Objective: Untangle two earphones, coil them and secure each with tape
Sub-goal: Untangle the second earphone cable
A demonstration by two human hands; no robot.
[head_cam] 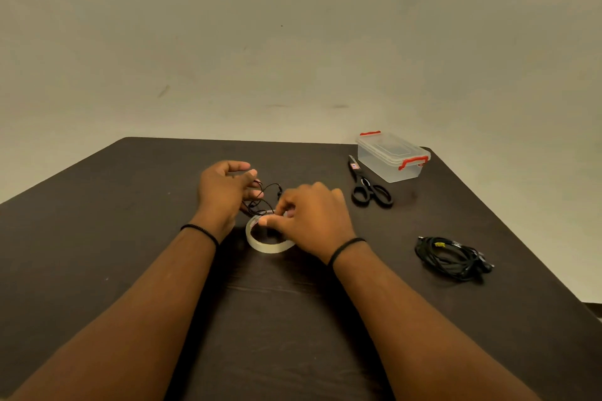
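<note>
A black earphone (265,197) is held in the left hand (224,194)'s curled fingers; the tape roll (268,236) is pinched by the right hand (314,218). The lidded clear box (392,156)'s contents cannot be told.

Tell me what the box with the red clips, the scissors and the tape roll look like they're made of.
Box: clear, slightly frosted plastic, since the table shows through it; its clips are opaque red plastic. Scissors: black handle loops, probably matte plastic; the blades look dark, presumably metal, but that is unclear. Tape roll: translucent glossy film, likely plastic adhesive tape.
</note>
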